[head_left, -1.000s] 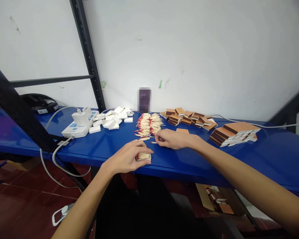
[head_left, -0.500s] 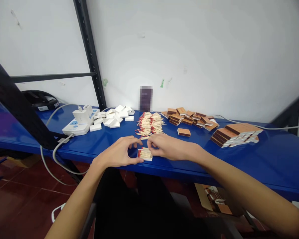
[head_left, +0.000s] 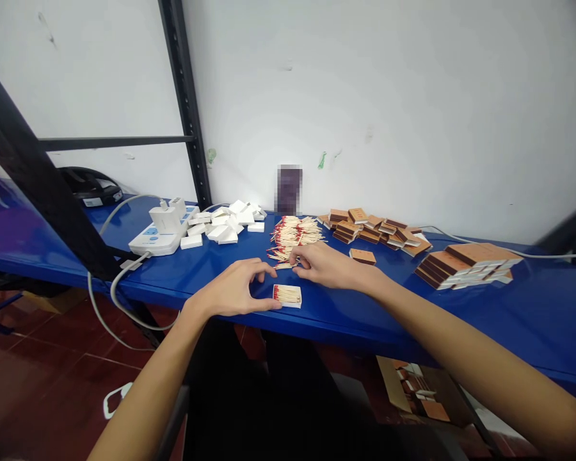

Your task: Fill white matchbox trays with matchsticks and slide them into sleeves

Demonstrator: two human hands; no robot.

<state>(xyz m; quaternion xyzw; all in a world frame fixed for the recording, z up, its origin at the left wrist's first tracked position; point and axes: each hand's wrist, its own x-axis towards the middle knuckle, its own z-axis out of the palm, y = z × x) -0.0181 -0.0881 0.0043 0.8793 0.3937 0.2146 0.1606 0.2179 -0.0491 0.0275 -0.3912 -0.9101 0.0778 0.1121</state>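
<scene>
A small white matchbox tray lies near the blue table's front edge, with red-tipped matches in it. At its left side is my left hand, thumb tip at the tray's near left corner and the other fingers curved above, apart from the thumb. Beyond the tray, my right hand is at the near edge of a heap of loose matches. Its thumb and forefinger are bent with a gap between them, and I see no match in them.
White empty trays are heaped at the back left beside a power strip. Brown matchbox sleeves lie in a pile at the back right, one apart. Stacked matchboxes stand farther right. A carton is below.
My right hand has moved from the tray, away from me, to the loose match heap. The matches in the tray now lie flatter. My left hand stays beside the tray; the view has shifted slightly.
</scene>
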